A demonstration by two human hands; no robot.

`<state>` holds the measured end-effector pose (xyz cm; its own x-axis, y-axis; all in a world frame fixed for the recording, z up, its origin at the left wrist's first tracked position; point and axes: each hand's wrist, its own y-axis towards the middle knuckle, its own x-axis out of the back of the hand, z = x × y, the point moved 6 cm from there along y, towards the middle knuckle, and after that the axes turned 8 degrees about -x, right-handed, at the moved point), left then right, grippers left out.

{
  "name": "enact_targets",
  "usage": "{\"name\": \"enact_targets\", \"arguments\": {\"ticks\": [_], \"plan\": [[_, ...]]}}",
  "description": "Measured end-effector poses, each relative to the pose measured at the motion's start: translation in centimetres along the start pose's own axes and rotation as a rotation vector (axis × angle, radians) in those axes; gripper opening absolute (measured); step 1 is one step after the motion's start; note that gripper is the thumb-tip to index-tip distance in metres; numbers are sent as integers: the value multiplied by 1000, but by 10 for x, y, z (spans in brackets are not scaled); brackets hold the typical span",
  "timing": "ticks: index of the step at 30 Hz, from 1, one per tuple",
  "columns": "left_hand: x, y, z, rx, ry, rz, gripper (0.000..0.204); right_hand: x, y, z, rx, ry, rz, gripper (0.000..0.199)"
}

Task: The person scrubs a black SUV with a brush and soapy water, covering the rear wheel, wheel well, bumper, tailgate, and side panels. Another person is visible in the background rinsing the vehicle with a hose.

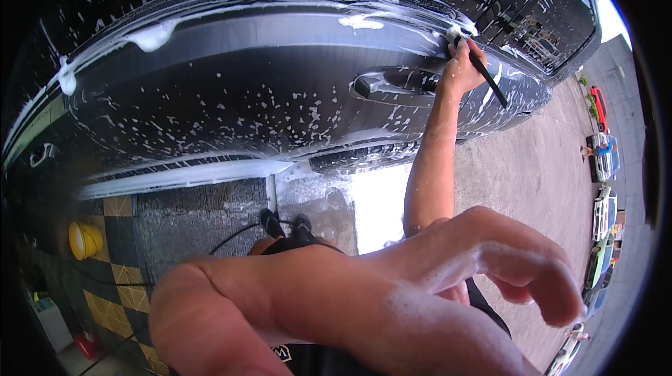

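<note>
My right hand (pixel 463 72) is closed around a detailing brush with a slim black handle (pixel 493 85). The brush's foamy head meets the trim under the window of a dark car (pixel 245 89), above and right of the door handle (pixel 395 83). White suds and drops cover much of the door and glass. Large in the foreground, my left hand (pixel 448 285) is wet with suds and holds nothing. Its fingers are loosely bent and apart from the thumb, away from the car.
A yellow bucket (pixel 85 241) stands on checkered floor tiles at the left, with a dark hose (pixel 234 237) near my feet. Below the car door, a wheel (pixel 364 157) shows. Several parked cars (pixel 603 211) line the far right, where a person in blue (pixel 607 148) stands.
</note>
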<state>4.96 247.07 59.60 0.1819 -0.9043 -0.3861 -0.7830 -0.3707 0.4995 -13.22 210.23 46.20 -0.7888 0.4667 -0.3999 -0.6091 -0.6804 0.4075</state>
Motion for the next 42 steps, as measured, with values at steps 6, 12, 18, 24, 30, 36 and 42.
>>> {"name": "enact_targets", "arguments": {"ticks": [6,12,18,24,30,36,42], "plan": [[10,-13,17,68,-51,-69,70,-48,-59,19,190,-31,414,16],[14,-16,35,111,-84,-64,67,10,27,-7,130,-4,147,23],[15,-20,29,132,-115,-47,66,29,56,-8,204,-67,123,19],[15,-26,26,117,-107,-80,67,14,31,-8,86,-195,288,20],[3,-27,17,105,-100,-65,70,62,88,-12,49,-208,89,18],[29,-65,-12,-149,-122,-260,74,-48,-75,9,42,-109,464,18],[61,-241,-103,-509,745,-960,80,-45,-59,32,51,-99,287,19]]}}
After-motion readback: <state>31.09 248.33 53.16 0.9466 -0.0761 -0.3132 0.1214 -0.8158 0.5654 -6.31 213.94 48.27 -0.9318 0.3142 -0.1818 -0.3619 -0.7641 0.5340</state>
